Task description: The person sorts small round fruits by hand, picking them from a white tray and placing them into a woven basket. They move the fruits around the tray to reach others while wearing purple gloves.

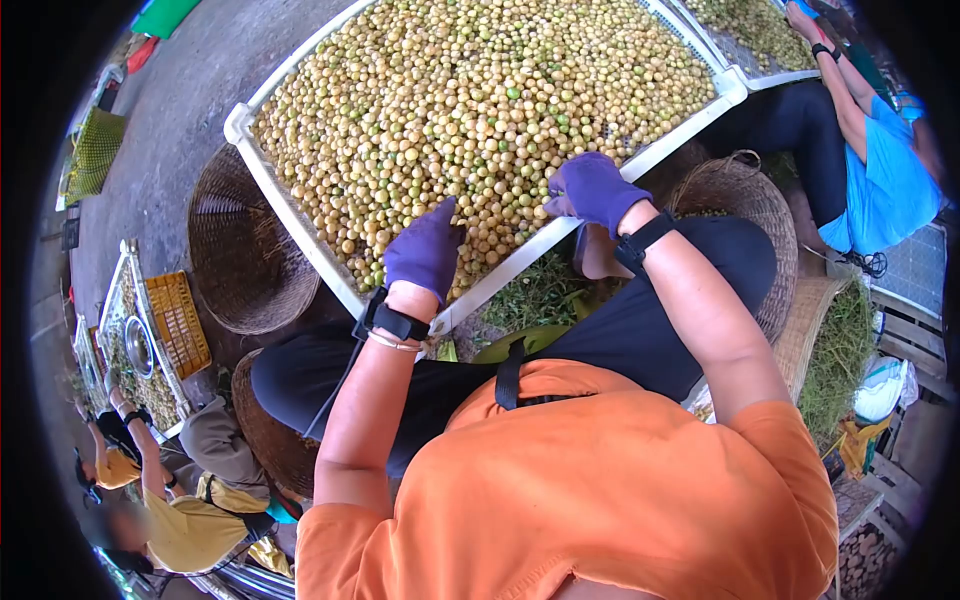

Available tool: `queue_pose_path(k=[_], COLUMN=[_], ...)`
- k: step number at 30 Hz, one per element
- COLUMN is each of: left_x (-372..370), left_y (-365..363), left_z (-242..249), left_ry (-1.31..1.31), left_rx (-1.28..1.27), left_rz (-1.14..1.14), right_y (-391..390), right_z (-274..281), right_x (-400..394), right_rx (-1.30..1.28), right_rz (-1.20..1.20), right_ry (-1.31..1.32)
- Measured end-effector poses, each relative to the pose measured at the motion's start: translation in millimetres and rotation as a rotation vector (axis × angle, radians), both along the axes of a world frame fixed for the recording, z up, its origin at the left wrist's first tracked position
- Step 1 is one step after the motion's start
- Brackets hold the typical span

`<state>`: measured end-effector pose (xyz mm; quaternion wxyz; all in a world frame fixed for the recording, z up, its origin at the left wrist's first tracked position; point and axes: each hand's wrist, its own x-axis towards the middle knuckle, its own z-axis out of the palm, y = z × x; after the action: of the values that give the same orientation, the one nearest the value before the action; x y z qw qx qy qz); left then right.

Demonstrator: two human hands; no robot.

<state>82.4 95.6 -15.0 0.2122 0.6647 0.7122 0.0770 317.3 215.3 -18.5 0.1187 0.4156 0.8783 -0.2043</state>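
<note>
A white-rimmed mesh tray (290,215) in front of me holds a thick layer of small round yellow-brown fruits (470,110), some of them green. My left hand (425,252), in a purple glove, rests over the fruits by the near left corner, with index finger and thumb apart. At the near rim to the right, my right hand (597,192), gloved the same way, has its fingers curled together over the fruits. Whatever lies between those fingertips is hidden.
Woven baskets stand left (250,250) and right (765,215) of my knees. A person in blue (880,185) sits at another fruit tray, upper right. At lower left, people in yellow (200,530) work near a yellow crate (178,322). Green stems (540,295) lie under the tray.
</note>
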Motion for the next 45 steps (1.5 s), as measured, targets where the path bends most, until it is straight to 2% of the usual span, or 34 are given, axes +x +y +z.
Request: queue_pose_path(k=[1, 2, 3, 5, 7, 8, 11, 17, 22, 25, 26, 29, 31, 32, 35, 36, 38, 40, 43, 45], left_x=[4, 11, 22, 43, 56, 60, 68, 65, 69, 68, 69, 71, 72, 72, 72, 68, 65, 63, 64, 66], left_y=[2, 7, 6, 18, 28, 30, 41, 46, 54, 57, 58, 54, 48, 46, 42, 39, 35, 38, 44, 44], left_z=[-3, -6, -10, 0, -10, -14, -8, -4, -10, -1, 1, 0, 0, 3, -4, -7, -14, -16, -14, -13], left_ry=[-0.085, -0.18, -0.204, -0.116, -0.037, -0.083, 0.082, 0.146, 0.105, 0.097, 0.099, 0.135, 0.164, 0.176, 0.16, 0.135, 0.075, 0.091, 0.089, 0.07], left_rx=[0.066, -0.047, 0.039, -0.139, -0.228, -0.243, -0.311, -0.401, -0.469, -0.45, -0.441, -0.375, -0.323, -0.294, -0.207, -0.154, -0.035, -0.077, -0.139, -0.188], left_rz=[0.035, 0.037, -0.042, -0.232, -0.295, -0.28, -0.352, -0.381, -0.301, -0.29, -0.293, -0.349, -0.393, -0.416, -0.441, -0.464, -0.484, -0.541, -0.548, -0.518], right_y=[-1, -1, -1, -1, -1, -3, -8, -16, -10, -12, -9, 21, 38, 44, 58, 61, 63, 61, 55, 55], right_z=[-1, -1, -1, -5, -2, 0, -3, -11, -26, -25, -21, -22, -14, -10, -45, -44, -46, -38, -14, -22], right_x=[-1, -2, -3, -4, -7, -7, -5, -5, -1, -4, -2, 12, 32, 37, 51, 51, 55, 55, 41, 39], right_rx=[0.005, 0.011, 0.018, 0.015, 0.017, 0.02, 0.029, 0.007, 0.03, 0.029, -0.123, -0.075, 0.022, 0.082, 0.064, 0.135, 0.142, 0.177, 0.196, 0.205], right_rz=[-0.01, -0.019, -0.027, -0.037, -0.035, -0.031, 0.013, 0.071, 0.107, -0.125, -0.319, -0.749, -0.783, -0.732, -0.656, -0.572, -0.67, -0.715, -0.585, -0.482], right_ry=[-0.015, -0.031, -0.047, -0.035, -0.031, -0.035, 0.015, 0.166, 0.261, 0.322, 0.456, 0.715, 0.594, 0.447, 0.399, 0.288, 0.423, 0.498, 0.253, 0.16])
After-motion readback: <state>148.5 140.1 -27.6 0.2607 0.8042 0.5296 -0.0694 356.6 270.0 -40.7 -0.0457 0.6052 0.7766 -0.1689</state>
